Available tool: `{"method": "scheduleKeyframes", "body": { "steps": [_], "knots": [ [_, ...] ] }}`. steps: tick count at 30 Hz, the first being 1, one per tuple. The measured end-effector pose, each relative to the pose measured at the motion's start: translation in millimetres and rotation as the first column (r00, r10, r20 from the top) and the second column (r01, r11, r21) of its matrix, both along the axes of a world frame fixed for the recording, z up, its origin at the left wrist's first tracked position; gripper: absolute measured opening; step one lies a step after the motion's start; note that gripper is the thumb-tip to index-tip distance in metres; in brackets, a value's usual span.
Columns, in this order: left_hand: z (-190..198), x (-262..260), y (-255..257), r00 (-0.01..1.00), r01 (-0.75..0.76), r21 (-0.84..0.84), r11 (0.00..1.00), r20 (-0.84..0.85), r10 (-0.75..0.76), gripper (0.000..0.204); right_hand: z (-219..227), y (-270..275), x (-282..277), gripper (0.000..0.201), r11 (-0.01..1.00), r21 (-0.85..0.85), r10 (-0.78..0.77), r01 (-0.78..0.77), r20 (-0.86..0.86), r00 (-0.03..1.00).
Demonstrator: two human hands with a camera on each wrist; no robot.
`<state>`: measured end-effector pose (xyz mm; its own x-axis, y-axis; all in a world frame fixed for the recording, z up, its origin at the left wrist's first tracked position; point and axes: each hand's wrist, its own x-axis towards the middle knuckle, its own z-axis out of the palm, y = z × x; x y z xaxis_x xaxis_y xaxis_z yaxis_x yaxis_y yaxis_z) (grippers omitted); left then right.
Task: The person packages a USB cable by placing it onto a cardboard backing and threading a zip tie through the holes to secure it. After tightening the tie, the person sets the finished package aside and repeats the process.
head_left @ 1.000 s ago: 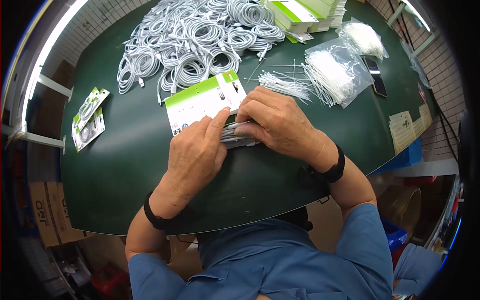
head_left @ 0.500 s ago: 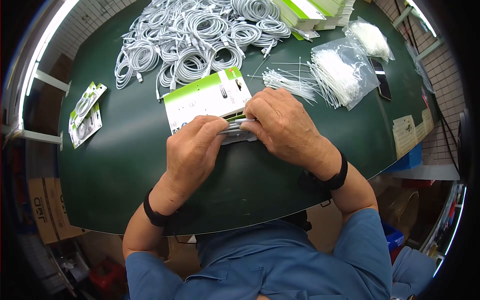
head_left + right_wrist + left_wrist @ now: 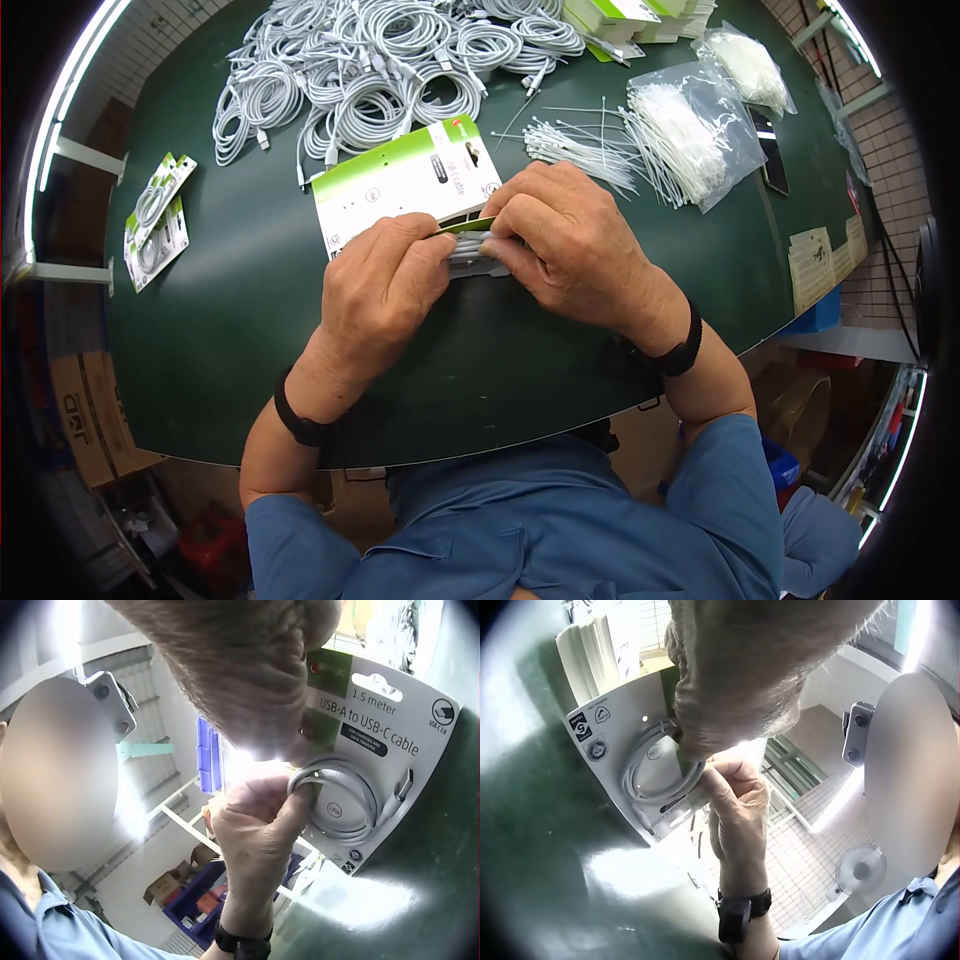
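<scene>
My left hand [image 3: 380, 285] and right hand [image 3: 575, 240] hold a packaging card [image 3: 412, 716] between them, tilted up with its green top edge showing in the head view. A coiled white USB cable [image 3: 366, 806] lies against its printed face, reading "USB-A to USB-C cable". The left hand pinches coil and card at the left end, while the right thumb and fingers pinch them at the right. The left wrist view shows the coil [image 3: 634, 769] and a plug near the card's lower corner. Behind the hands, more green-and-white cards [image 3: 365, 190] lie on the table.
A large heap of coiled cables [image 3: 400, 60] covers the back of the table [image 3: 230, 350]. White cable ties [image 3: 580, 150] and a plastic bag of ties [image 3: 690, 140] lie right, beside a phone [image 3: 770, 150]. Finished-looking cable packs [image 3: 160, 220] lie left; card stacks [image 3: 610, 20] stand behind.
The left index finger, earlier stretched over the card, has drawn back into a pinch. The held card has tipped so its green edge shows between the hands. Both hands shifted slightly.
</scene>
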<state>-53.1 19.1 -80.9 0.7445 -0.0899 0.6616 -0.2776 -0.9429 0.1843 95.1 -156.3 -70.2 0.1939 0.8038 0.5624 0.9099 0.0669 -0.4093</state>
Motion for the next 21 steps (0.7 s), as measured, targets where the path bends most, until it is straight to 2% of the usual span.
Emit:
{"method": "scheduleKeyframes", "body": {
  "steps": [8, 12, 15, 16, 19, 20, 21],
  "knots": [
    [-1, 4, 8, 0.998, 0.061, 0.000, 0.998, 0.028, -0.061, 0.025, 2, 0, 3, 0.023, 1.000, 0.001, 0.007, -0.007, 0.016, 1.000],
    [0, 2, 8, 0.998, 0.066, -0.015, 0.998, 0.015, -0.066, 0.025, 7, -1, 11, 0.022, 0.997, 0.071, 0.031, -0.027, -0.054, 0.998],
    [-1, 2, 7, 0.997, 0.077, -0.023, 0.997, 0.017, -0.077, 0.025, 6, -8, 36, 0.020, 0.975, 0.054, -0.189, 0.214, -0.292, 0.937],
    [-1, 2, 7, 0.996, 0.086, -0.029, 0.996, 0.037, -0.085, 0.025, 2, -10, 45, 0.020, 0.974, 0.050, -0.200, 0.221, -0.272, 0.941],
    [-1, 1, 6, 0.996, 0.085, -0.046, 0.995, 0.021, -0.084, 0.025, -23, -20, 75, 0.015, 0.891, -0.205, -0.421, 0.404, -0.045, 0.906],
    [-1, 1, 5, 0.995, 0.091, -0.051, 0.995, 0.036, -0.090, 0.025, -27, -23, 80, 0.015, 0.887, -0.205, -0.427, 0.413, -0.029, 0.904],
    [-1, 0, 5, 0.996, 0.090, -0.055, 0.994, 0.032, -0.088, 0.025, -31, -22, 83, 0.013, 0.864, -0.286, -0.439, 0.414, -0.028, 0.898]
  ]
}}
